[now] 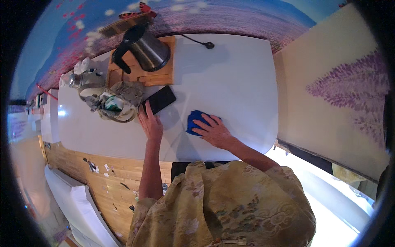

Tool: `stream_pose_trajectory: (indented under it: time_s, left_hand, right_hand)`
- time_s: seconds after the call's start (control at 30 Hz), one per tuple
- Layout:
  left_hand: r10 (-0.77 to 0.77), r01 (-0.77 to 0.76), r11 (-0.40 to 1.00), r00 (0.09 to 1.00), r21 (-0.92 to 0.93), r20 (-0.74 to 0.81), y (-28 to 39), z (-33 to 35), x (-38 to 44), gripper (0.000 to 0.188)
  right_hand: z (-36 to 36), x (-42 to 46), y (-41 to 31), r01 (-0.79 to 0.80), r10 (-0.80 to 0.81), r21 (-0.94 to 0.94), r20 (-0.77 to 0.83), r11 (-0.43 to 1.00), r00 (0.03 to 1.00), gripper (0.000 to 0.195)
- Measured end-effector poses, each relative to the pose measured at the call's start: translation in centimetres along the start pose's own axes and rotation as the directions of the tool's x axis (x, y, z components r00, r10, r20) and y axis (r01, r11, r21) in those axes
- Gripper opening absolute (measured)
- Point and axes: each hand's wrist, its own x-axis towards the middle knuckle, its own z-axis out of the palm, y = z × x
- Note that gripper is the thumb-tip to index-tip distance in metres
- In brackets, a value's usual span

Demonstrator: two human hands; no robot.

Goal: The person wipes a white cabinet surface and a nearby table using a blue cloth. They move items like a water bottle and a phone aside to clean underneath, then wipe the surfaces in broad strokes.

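My left hand [151, 126] is at the near left end of a black smartphone [161, 99], with its fingers over that end and the thumb by the near edge. Whether the phone rests flat or is slightly raised is hard to tell. A folded blue cloth [193, 119] lies on the white tabletop [240, 89] under my right hand [214, 131], whose fingers are spread across it. Just left of the phone sits a patterned fabric bag [126, 92] with a handle loop and some white and green material in its opening.
A steel kettle [149, 51] with a black handle stands on a wooden tray [166, 72] at the back. A black power plug [209, 45] lies on its cord nearby. Behind the bag are clear plastic items [85, 72]. Scraps litter the wooden floor [120, 173].
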Motion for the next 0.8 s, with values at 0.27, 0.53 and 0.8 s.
stream_pose_trajectory:
  time_s: [0.27, 0.53, 0.8]
  left_hand:
    - [0.389, -0.326, 0.912, 0.881, -0.251, 0.269, 10.7, 3.1, -6.7, 0.089]
    - [0.442, -0.413, 0.897, 0.83, -0.158, 0.342, 13.1, 4.2, -8.7, 0.086]
    - [0.524, -0.463, 0.849, 0.799, -0.254, 0.296, 10.7, 4.1, -9.7, 0.089]
  right_hand:
    - [-3.7, -5.4, 16.2, -0.535, 0.489, -0.218, -0.232, 0.816, 0.841, 0.052]
    - [-4.6, -14.1, 13.0, -0.843, 0.796, -0.19, -0.277, 0.504, 0.538, 0.054]
    - [-0.2, -13.6, 2.1, -0.91, 0.839, -0.233, -0.36, 0.344, 0.409, 0.06]
